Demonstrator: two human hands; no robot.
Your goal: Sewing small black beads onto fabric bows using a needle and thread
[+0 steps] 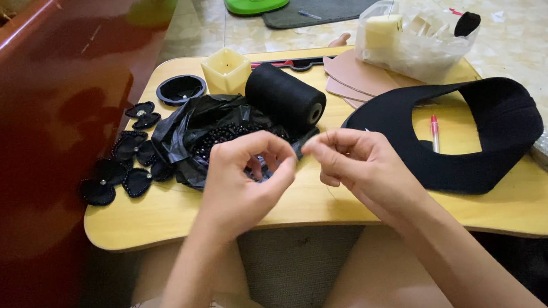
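Head view — hands (300, 162) pinch thread.

- We take this for a home where craft sewing is done by hand, not a workshop.
- We sit on a tiled floor (533, 1) at a low yellow wooden table (329, 211), our knees beneath it.
- Beside us stands dark red polished furniture (36, 158), and a grey mat (334, 2) lies on the tiles.
- On the table we see a spool of black thread (286, 98), black fabric pieces (124, 168), a bag of black beads (212, 136) and what is possibly a candle (226, 70).
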